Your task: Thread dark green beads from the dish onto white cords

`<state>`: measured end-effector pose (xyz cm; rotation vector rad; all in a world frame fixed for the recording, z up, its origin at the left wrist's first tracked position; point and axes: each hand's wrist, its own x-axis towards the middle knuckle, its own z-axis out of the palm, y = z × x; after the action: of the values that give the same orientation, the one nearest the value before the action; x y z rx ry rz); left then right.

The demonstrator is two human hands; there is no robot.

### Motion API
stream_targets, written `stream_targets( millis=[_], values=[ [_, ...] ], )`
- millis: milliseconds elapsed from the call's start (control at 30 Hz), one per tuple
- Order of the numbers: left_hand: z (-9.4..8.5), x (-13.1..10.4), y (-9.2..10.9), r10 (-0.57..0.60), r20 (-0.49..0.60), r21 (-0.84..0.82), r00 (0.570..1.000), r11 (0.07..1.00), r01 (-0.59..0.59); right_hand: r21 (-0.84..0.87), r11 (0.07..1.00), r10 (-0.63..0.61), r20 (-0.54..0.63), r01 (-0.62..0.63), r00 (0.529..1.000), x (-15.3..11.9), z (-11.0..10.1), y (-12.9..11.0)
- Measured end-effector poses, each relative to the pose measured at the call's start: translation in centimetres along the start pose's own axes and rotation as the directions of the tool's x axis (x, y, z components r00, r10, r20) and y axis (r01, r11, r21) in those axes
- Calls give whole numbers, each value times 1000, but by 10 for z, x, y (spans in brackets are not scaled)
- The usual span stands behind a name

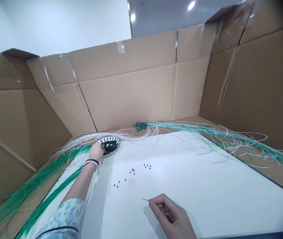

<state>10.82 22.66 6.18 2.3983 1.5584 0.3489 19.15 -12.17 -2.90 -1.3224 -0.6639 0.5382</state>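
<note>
My left hand [97,151] reaches over the near left rim of a striped plate [119,143]. Its fingers are bunched together at the dark beads [111,146] in the plate, and the fingertips are partly hidden. Between thumb and forefinger, my right hand [170,215] pinches a thin needle [145,199] above the white board, its tip pointing left. Several small dark beads [133,171] lie scattered on the board between the plate and my right hand.
Green strands [49,196] spread along the left side. White strands [91,136] run behind the plate. A bundle of green and white strands [193,126] stretches along the back right. Cardboard walls [131,96] surround the white board [206,186].
</note>
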Motion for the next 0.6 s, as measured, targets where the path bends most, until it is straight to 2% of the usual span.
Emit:
stream_targets(
  millis=[200, 300, 367, 467, 600],
  values=[
    [-10, -4, -2, 9, 45, -99, 999, 995, -4, 58, 998, 41, -14, -40, 999, 7, 1, -13],
    [-18, -24, 8, 59, 71, -247, 996, 968, -40, 120, 989, 84, -10, -83, 996, 13, 4, -24],
    [-23, -52, 14, 132, 94, -385, 987, 919, -87, 177, 980, 93, 6, -93, 996, 16, 8, -34],
    [-28, -114, 19, 266, 137, -595, 954, 792, -135, 254, 963, 81, 46, -90, 996, 18, 19, -51],
    [-25, -194, 18, 356, 223, -774, 908, 630, -57, 321, 940, 79, 119, -113, 990, 11, 41, -68]
  ],
)
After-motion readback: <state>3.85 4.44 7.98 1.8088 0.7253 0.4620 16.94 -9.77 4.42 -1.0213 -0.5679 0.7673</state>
